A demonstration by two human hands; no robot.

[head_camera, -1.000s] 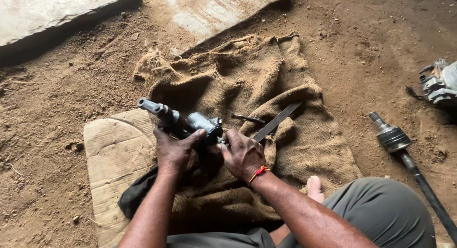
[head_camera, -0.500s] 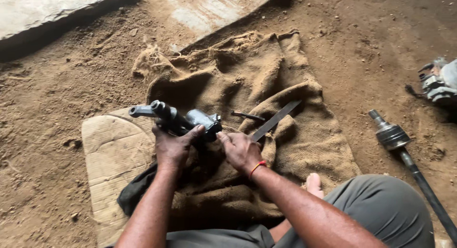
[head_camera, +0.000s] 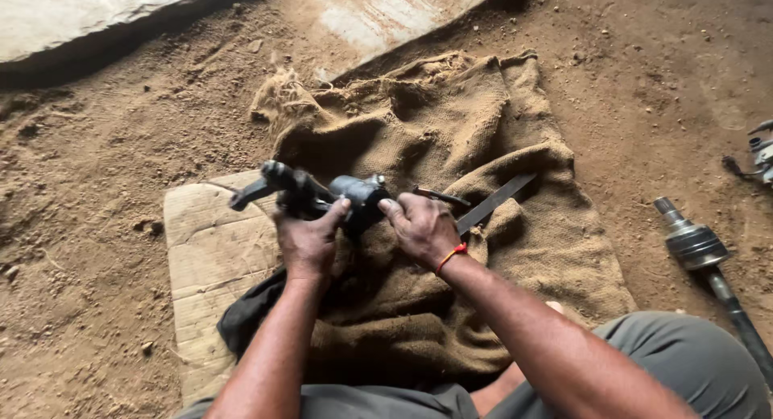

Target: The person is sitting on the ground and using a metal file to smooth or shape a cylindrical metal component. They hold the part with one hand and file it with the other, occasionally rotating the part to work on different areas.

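Left hand [head_camera: 310, 238] and right hand [head_camera: 423, 226] side by side, both gripping a dark metal part [head_camera: 322, 192] over burlap sacking [head_camera: 451, 145], its long axis level, narrow end pointing left

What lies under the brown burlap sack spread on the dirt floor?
A pale flat board sticks out from under the brown burlap sack at its left edge, with black cloth between them. How far either runs beneath is hidden.

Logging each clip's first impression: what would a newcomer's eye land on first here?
Both hands grip a dark, greasy metal part at centre: left hand around its shaft, right hand on the rounded end. Beneath lies crumpled burlap sacking with a flat dark blade on it. A drive shaft rests on the dirt at right.
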